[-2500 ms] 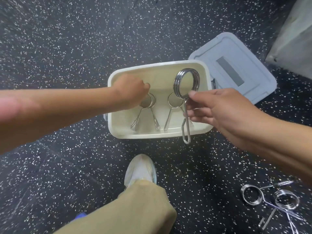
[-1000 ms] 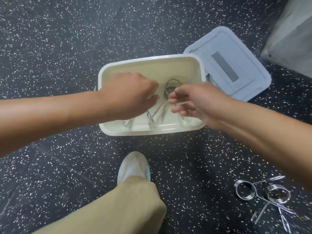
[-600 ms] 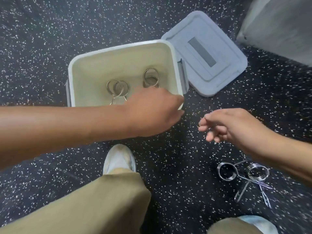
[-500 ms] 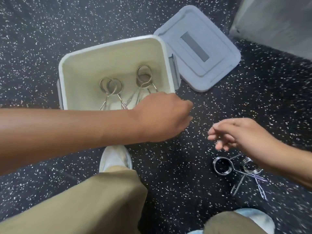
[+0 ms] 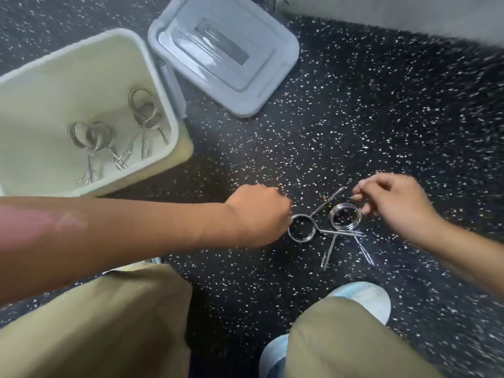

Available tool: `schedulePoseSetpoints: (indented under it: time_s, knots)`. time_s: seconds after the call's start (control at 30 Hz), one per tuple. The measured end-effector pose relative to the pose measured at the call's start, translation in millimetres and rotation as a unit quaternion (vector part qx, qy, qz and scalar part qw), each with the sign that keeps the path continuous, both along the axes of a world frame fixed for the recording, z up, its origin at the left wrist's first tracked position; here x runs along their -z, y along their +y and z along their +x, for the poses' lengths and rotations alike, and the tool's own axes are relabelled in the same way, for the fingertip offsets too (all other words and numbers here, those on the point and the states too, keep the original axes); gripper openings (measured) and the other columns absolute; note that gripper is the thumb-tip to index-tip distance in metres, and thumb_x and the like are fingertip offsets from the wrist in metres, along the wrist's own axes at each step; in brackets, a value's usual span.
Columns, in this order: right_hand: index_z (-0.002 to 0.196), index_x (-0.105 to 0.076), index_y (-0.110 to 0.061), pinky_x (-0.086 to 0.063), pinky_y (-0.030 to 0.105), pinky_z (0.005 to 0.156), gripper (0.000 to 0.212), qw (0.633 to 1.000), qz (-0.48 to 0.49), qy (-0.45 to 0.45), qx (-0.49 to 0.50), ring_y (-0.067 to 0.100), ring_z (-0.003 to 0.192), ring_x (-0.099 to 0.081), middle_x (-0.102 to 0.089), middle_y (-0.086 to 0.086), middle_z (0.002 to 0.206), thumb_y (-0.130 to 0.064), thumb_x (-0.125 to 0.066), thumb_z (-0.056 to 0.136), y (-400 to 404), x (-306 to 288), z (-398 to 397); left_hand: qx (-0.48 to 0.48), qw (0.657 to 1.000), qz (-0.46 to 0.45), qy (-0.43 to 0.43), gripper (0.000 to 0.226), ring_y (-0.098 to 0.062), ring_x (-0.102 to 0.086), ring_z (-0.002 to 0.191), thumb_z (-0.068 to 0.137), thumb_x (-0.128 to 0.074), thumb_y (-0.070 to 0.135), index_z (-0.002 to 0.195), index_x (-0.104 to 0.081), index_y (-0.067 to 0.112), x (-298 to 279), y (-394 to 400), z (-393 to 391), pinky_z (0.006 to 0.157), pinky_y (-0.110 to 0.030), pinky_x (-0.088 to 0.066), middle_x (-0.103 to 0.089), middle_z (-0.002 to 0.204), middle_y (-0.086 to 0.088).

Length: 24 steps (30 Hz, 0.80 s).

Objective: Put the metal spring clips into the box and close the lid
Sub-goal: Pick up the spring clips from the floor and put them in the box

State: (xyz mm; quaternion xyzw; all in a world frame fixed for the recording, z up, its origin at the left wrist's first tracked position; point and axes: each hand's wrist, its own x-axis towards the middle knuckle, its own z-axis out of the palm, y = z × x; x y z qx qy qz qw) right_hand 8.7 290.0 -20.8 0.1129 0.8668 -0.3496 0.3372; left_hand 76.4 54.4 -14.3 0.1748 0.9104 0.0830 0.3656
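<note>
Item: box (image 5: 163, 85), cream plastic, open, far left on speckled dark floor (image 5: 354, 118). Contents: several spring clips (image 5: 90, 136) lying loose on the bottom, coils toward the far side, handles toward the near wall; exact count not clear, at least four.

Item: lid (image 5: 226, 50), grey, flat on the floor just right of the box, one corner touching or nearly touching the box's right wall. Not yet fitted.

Item: two clips remaining outside, near centre-right, handles crossed over each other. Left clip (image 5: 301, 228) flat on the floor. Right clip (image 5: 345, 220) tilted, coil apparently raised off the floor.

Left hand (image 5: 259, 214): curled, knuckles up, fingertips at the left clip's coil; fingers hidden beneath the hand, so a completed grip could not be confirmed. Right hand (image 5: 395, 205): thumb and forefinger pinched at the far rim of the right clip's coil and its upper handle.

Step in hand, judged: pick-up of the last two clips, one per hand; loading mostly done.

Next move, judged: handles to be untangled while lifting, since the crossed wires could drag one clip along with the other; both then carried far-left over the box rim and released inside; lid afterwards lifted, squared to the rim and pressed down.
</note>
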Motion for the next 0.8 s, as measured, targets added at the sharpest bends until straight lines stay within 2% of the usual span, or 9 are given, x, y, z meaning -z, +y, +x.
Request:
schedulePoseSetpoints:
  time_s: [0.07,0.1,0.17,0.23,0.33,0.43,0.5,0.6,0.8]
  knots:
    - [0.088,-0.075,-0.016,-0.042,0.014,0.045,0.021,0.999,0.028,0.028,-0.008,0.014,0.056,-0.065,-0.076,-0.005,0.084,-0.018,-0.056,0.098,9.7,3.6,4.0,0.007,0.999,-0.026,-0.040,0.041,-0.029,-0.053,0.071,0.103,-0.035,0.037,0.091,-0.062,0.009,10.7,13.4,1.0,0.063,-0.035,-0.044,-0.060,0.080,-0.006]
    - [0.087,-0.075,-0.018,-0.041,0.015,0.044,0.021,0.998,0.039,0.038,-0.013,0.013,0.057,-0.065,-0.076,-0.008,0.082,-0.019,-0.056,0.097,13.4,6.6,7.5,0.006,0.997,-0.041,-0.057,0.040,-0.029,-0.053,0.071,0.104,-0.035,0.039,0.087,-0.059,0.011,15.1,18.8,1.6,0.064,-0.035,-0.044,-0.055,0.075,-0.004]
    - [0.081,-0.074,-0.021,-0.041,0.022,0.051,0.023,0.997,0.051,0.046,-0.023,0.016,0.061,-0.066,-0.075,-0.009,0.081,-0.021,-0.056,0.095,20.6,12.0,16.0,0.002,0.995,-0.067,-0.077,0.045,-0.028,-0.052,0.070,0.104,-0.034,0.043,0.077,-0.050,0.012,24.5,28.7,2.0,0.063,-0.034,-0.042,-0.045,0.067,-0.001]
    - [0.076,-0.073,-0.020,-0.041,0.026,0.056,0.024,0.998,0.044,0.043,-0.024,0.018,0.060,-0.061,-0.075,-0.005,0.080,-0.022,-0.056,0.092,27.2,16.1,24.4,-0.003,0.993,-0.081,-0.081,0.051,-0.025,-0.050,0.064,0.104,-0.032,0.047,0.067,-0.042,0.015,32.4,36.2,3.2,0.059,-0.033,-0.040,-0.045,0.065,0.000]
    - [0.072,-0.073,-0.019,-0.037,0.025,0.053,0.027,0.999,0.025,0.033,-0.005,0.012,0.051,-0.053,-0.074,-0.003,0.075,-0.019,-0.056,0.093,32.3,19.4,36.0,-0.024,0.993,-0.087,-0.075,0.049,-0.026,-0.051,0.066,0.104,-0.033,0.047,0.067,-0.041,0.016,41.2,43.2,4.2,0.061,-0.034,-0.042,-0.044,0.065,0.000]
    - [0.073,-0.074,-0.020,-0.037,0.023,0.055,0.027,0.999,0.019,0.028,0.031,0.002,0.052,-0.054,-0.073,-0.008,0.073,-0.017,-0.056,0.093,33.5,21.3,43.2,-0.074,0.991,-0.075,-0.078,0.038,-0.028,-0.053,0.072,0.104,-0.037,0.036,0.075,-0.046,0.013,47.5,47.7,3.0,0.065,-0.036,-0.045,-0.044,0.067,-0.001]
    - [0.075,-0.075,-0.019,-0.038,0.023,0.055,0.026,0.998,0.015,0.022,0.052,0.004,0.052,-0.054,-0.073,-0.007,0.072,-0.018,-0.056,0.093,34.4,21.9,45.6,-0.126,0.986,-0.062,-0.093,0.035,-0.029,-0.054,0.072,0.099,-0.042,0.026,0.068,-0.044,0.011,51.2,49.6,2.2,0.063,-0.035,-0.042,-0.047,0.069,-0.003]
    - [0.075,-0.074,-0.018,-0.039,0.025,0.050,0.026,0.997,0.019,0.005,0.073,0.012,0.049,-0.053,-0.073,-0.005,0.070,-0.017,-0.054,0.092,36.8,24.4,49.2,-0.186,0.975,-0.036,-0.113,0.034,-0.026,-0.049,0.059,0.092,-0.050,0.023,0.060,-0.041,0.013,54.5,50.2,-0.5,0.054,-0.030,-0.037,-0.048,0.066,-0.005]
    - [0.063,-0.072,-0.015,-0.040,0.028,0.054,0.029,0.985,0.027,-0.053,0.159,0.015,0.048,-0.051,-0.067,-0.005,0.054,-0.021,-0.054,0.085,35.3,32.9,58.1,-0.200,0.976,0.001,-0.090,0.037,-0.027,-0.044,0.055,0.087,-0.054,0.023,0.056,-0.038,0.010,48.5,29.2,-3.2,0.052,-0.030,-0.039,-0.044,0.056,-0.006]
